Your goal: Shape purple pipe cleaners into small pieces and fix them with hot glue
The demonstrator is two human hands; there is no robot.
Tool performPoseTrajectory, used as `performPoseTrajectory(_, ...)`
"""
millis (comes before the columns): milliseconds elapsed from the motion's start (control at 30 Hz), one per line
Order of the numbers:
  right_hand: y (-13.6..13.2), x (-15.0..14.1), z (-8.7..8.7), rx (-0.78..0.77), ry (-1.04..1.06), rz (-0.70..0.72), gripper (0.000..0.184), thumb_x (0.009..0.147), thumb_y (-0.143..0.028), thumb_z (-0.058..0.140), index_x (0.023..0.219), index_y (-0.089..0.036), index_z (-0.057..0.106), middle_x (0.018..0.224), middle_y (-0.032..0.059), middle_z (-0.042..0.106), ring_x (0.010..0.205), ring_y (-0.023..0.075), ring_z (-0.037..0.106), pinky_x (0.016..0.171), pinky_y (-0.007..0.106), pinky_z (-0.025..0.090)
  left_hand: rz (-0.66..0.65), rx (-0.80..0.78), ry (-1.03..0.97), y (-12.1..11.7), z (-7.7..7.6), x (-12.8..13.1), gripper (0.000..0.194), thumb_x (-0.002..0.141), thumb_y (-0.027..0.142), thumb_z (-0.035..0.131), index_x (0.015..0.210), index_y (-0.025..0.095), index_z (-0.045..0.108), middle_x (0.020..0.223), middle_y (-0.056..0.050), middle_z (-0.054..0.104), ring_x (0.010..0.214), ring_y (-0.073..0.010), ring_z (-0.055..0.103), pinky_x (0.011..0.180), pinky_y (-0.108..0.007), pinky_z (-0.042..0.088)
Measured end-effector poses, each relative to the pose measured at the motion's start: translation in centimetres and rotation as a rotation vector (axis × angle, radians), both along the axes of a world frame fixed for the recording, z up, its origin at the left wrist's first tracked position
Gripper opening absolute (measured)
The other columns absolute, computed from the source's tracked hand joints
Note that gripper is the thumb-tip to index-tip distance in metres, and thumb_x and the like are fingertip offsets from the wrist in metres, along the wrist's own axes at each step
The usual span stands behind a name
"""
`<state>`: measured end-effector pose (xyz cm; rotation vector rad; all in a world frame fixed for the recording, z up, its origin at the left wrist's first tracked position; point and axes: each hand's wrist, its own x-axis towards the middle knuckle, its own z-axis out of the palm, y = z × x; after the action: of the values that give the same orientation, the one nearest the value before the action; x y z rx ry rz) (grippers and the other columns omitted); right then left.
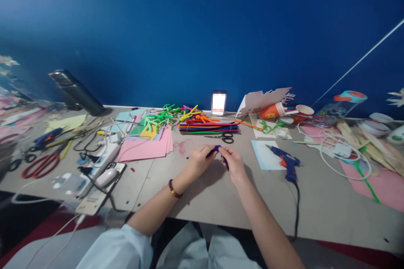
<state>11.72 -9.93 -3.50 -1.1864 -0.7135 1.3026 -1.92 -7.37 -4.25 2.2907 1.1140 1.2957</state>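
A dark purple pipe cleaner [217, 148] is bent between my hands, over the middle of the table. My left hand [202, 160], with a beaded bracelet at its wrist, pinches it from the left, and a thin end pokes out past that hand. From the right, my right hand [232, 163] closes its fingers on the same pipe cleaner, with a length of it hanging below the fingertips. Just beyond the hands lie small black-handled scissors [227, 137] and a bundle of coloured pipe cleaners [208, 127].
A blue glue gun [285, 160] rests on light blue paper at right, its cord running off the front edge. Pink paper sheets [145, 149], a power strip [100, 167] and a phone [102, 191] are at left. Orange paper cups [272, 111] lie near the blue wall.
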Motion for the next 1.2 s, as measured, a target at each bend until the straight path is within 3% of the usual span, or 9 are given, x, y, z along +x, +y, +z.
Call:
performPoseTrajectory(233,-0.1,0.1,0.1,0.011,-0.015,0.013,0.037,0.054,-0.048,0.076,0.067,-0.017,0.061,0.048,-0.0065,0.045,0.042,0.0065,0.037,0.039,0.021,0.024,0.024,-0.091,-0.063,-0.3,0.4,0.2,0.018,0.082,0.028,0.055,0.092,0.019,0.067,0.08,-0.006,0.07,0.071,-0.015,0.064,0.066,-0.026,0.05)
performPoseTrajectory(533,0.0,0.0,0.0,0.036,0.008,-0.028,0.038,0.055,-0.048,0.076,0.07,-0.017,0.063,0.05,-0.006,0.047,0.041,0.0059,0.037,0.038,0.021,0.024,-0.069,-0.457,-0.342,0.0,1.4,0.5,0.024,0.074,0.032,0.066,0.092,0.016,0.07,0.086,-0.007,0.071,0.07,-0.0157,0.063,0.063,-0.025,0.05)
performPoseTrajectory(800,0.0,0.0,-0.1,0.06,0.017,0.018,0.034,0.059,-0.045,0.075,0.073,-0.017,0.063,0.056,-0.0039,0.052,0.044,0.0055,0.037,0.04,0.019,0.024,-0.17,-0.828,-0.547,0.6,1.2,0.8,0.033,0.066,0.04,0.072,0.084,0.012,0.072,0.07,-0.005,0.069,0.051,-0.0085,0.052,0.05,-0.021,0.042)
performPoseTrajectory(1100,0.0,0.1,-0.3,0.045,0.018,0.038,0.035,0.059,-0.046,0.075,0.073,-0.017,0.063,0.049,-0.006,0.046,0.044,0.0065,0.038,0.04,0.019,0.024,-0.158,-0.812,-0.528,0.5,1.4,0.6,0.033,0.067,0.04,0.071,0.082,0.011,0.071,0.062,-0.004,0.066,0.045,-0.0061,0.046,0.044,-0.019,0.038)
performPoseTrajectory(1200,0.1,0.1,-0.5,0.048,0.029,0.021,0.034,0.058,-0.046,0.075,0.072,-0.017,0.063,0.048,-0.0061,0.047,0.043,0.0062,0.037,0.04,0.02,0.024,-0.141,-0.733,-0.499,0.4,1.3,0.7,0.033,0.069,0.039,0.069,0.086,0.011,0.07,0.069,-0.005,0.068,0.049,-0.0079,0.051,0.047,-0.02,0.041)
